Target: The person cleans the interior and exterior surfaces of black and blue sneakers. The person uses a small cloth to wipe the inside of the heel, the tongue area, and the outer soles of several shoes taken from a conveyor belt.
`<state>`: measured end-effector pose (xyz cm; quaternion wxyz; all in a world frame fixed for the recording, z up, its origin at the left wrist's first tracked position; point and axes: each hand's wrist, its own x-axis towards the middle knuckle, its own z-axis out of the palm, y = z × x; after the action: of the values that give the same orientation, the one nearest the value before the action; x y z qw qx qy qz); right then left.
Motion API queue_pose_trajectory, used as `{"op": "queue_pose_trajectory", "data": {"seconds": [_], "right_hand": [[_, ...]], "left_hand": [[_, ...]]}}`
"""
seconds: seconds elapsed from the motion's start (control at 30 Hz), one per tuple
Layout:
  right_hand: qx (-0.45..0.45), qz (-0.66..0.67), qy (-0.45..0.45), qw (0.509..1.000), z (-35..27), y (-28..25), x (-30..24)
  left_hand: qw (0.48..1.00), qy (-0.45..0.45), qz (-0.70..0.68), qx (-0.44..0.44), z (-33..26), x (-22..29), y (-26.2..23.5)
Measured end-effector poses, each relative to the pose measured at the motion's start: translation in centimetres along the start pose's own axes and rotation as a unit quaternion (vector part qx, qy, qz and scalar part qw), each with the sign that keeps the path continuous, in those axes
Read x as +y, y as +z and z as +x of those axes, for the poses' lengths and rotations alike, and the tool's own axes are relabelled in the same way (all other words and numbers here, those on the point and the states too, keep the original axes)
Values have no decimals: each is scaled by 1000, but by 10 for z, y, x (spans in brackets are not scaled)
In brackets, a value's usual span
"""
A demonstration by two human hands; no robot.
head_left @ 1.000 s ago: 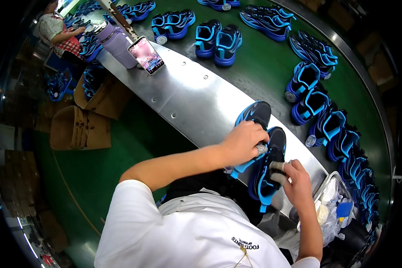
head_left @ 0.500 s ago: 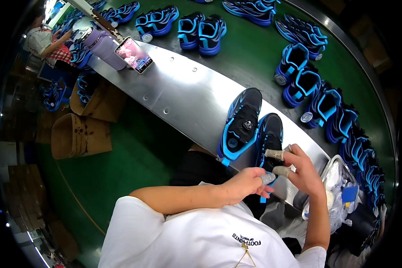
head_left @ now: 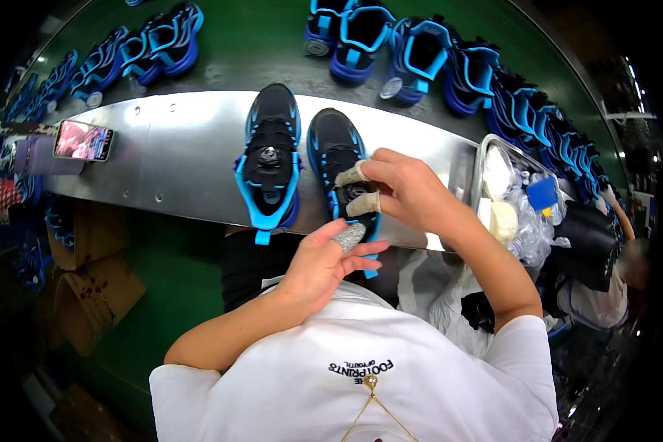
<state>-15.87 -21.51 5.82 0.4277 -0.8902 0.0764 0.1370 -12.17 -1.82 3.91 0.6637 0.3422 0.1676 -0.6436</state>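
Note:
Two black and blue shoes stand side by side on the metal table (head_left: 177,158), toes pointing away from me. My right hand (head_left: 409,193), with cloth-wrapped thumb and forefinger, pinches the tongue area of the right shoe (head_left: 335,151). My left hand (head_left: 320,265) hovers at that shoe's heel with its fingers apart; one grey-covered fingertip touches the heel near the blue pull tab. The left shoe (head_left: 270,158), with a round dial on its tongue, stands untouched.
A lit phone (head_left: 83,140) lies at the table's left end. A metal tray (head_left: 483,158) holding plastic bags sits to the right. Several blue shoes (head_left: 420,55) line the green belt beyond. Cardboard boxes (head_left: 96,295) stand lower left. Another person (head_left: 626,258) is at the right edge.
My left hand has come off the left shoe and drawn back to the right shoe's heel. My right hand has moved up onto the right shoe's tongue.

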Motion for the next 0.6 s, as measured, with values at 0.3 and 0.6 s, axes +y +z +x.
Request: {"op": "queue_pose_trajectory", "data": {"seconds": [0.3, 0.6], "right_hand": [[-13, 21, -35, 999, -8, 2, 10], [-4, 72, -76, 995, -5, 2, 14]], "left_hand": [[1000, -21, 0, 5, 0, -4, 3], [997, -36, -51, 38, 1, -10, 1]]}}
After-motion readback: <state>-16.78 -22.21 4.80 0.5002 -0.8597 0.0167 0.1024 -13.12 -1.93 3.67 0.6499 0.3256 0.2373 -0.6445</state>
